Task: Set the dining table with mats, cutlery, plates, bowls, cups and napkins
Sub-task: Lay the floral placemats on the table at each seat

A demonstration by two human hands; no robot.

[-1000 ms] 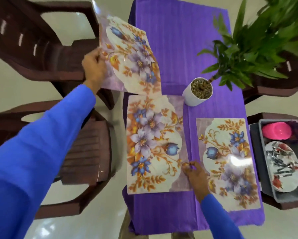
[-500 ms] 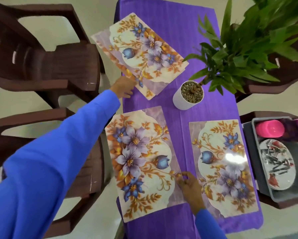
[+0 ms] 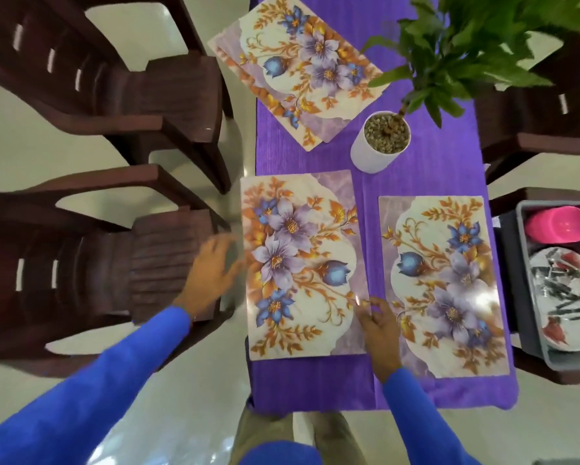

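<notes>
— Where are the mats?
— Two flat at centre, near mat and right mat; stacked mats top centre.
— Hands?
— Right hand fingertips touch the near mat's edge; left hand, blurred, spread wide, empty.

A home dining area was shown, seen from above. A narrow table was covered with a purple cloth and laid with floral place mats, and a potted green plant in a white pot was set near its middle. Dark brown plastic armchairs were drawn up along both long sides on a pale, glossy tiled floor, and a grey tub holding pink cups, a patterned plate and cutlery was placed on a chair beside the table.
</notes>
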